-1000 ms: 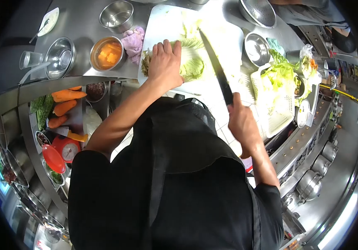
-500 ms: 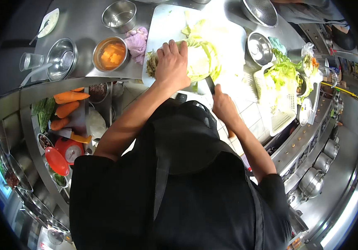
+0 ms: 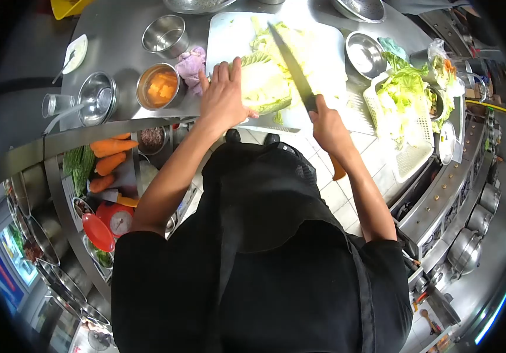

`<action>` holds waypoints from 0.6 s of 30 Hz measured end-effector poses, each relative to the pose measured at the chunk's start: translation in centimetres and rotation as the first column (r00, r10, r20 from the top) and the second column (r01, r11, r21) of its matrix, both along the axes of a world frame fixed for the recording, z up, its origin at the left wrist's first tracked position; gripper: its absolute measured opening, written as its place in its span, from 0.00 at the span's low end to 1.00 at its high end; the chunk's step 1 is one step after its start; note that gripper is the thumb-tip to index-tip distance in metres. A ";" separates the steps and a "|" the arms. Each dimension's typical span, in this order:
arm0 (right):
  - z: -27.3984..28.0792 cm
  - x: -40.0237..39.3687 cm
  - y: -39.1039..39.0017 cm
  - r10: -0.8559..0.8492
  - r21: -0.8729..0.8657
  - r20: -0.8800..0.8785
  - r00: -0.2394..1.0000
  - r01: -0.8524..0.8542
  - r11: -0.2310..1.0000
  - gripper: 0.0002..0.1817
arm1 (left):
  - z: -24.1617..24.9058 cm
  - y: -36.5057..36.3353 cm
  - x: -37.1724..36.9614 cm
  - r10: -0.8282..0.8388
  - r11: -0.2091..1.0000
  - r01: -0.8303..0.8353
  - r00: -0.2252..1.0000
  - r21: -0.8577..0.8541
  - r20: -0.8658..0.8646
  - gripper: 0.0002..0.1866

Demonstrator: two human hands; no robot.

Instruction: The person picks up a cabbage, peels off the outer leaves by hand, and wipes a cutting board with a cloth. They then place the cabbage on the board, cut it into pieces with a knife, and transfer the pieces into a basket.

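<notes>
My left hand (image 3: 223, 97) presses on a head of napa cabbage (image 3: 264, 85), fingers spread over its left end and thumb at its near side. The cabbage lies sideways on a white cutting board (image 3: 222, 36). In my right hand (image 3: 329, 128) is the handle of a large kitchen knife (image 3: 293, 63). Its long blade points away from me, over the board and just right of the cabbage's cut end. Sliced cabbage (image 3: 270, 40) lies behind and to the right of the head, partly washed out by glare.
A pot of orange chunks (image 3: 161, 92), a steel pot (image 3: 165, 36) and a purple cloth (image 3: 191, 67) stand left of the board. To the right are a steel bowl (image 3: 366, 55) and a basket of leaves (image 3: 403, 162). Carrots (image 3: 111, 147) lie on a lower shelf.
The knife has risen from low beside the cabbage's near edge, so its full blade now shows above the board. My left hand and the cabbage sit slightly further left in view.
</notes>
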State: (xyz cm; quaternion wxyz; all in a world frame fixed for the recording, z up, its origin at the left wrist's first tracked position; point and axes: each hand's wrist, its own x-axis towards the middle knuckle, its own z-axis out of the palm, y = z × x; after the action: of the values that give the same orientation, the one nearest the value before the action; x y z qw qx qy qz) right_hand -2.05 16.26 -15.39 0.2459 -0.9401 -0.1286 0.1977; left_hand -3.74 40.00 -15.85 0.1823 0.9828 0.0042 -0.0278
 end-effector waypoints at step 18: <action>1.3 -2.4 4.1 0.131 -0.117 -0.082 0.988 -0.140 0.983 0.12 | -1.3 -0.2 0.9 0.010 1.000 -0.010 1.000 0.000 0.012 0.50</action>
State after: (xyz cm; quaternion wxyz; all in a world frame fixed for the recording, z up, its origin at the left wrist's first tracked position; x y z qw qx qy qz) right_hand -4.42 20.32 -14.12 0.1781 -0.9346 -0.1709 0.2561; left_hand -2.85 39.75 -17.14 0.1824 0.9830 0.0077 -0.0208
